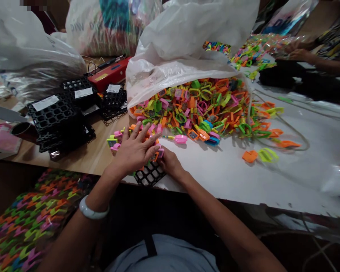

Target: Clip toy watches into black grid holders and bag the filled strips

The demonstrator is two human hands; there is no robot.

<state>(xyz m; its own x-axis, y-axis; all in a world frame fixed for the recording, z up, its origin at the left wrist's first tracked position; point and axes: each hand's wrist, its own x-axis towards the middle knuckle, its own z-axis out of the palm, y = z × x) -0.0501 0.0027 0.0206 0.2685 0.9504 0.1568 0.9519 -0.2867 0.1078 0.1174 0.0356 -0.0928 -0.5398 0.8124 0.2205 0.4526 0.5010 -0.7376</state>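
Note:
My left hand [136,148] lies palm down with fingers spread over a cluster of small bright plastic pieces [117,140] that look like toy watches. These sit on a black grid tray [149,174] at the table's front edge. At the cluster's right side, my right hand [171,163] has its fingers curled in by the tray; their tips are hidden, and what they grip cannot be made out. Just beyond the hands, a pink piece [180,139] lies on the white surface. Behind it, a large heap of the same pieces [198,105] spills from a white plastic bag [158,68].
Stacked black grid trays [53,117] with white labels stand at left, near a red box-like object [109,73]. Full plastic bags [102,30] line the back. Another person's hand [302,54] is at far right. Below left are rows of colourful pieces [36,219].

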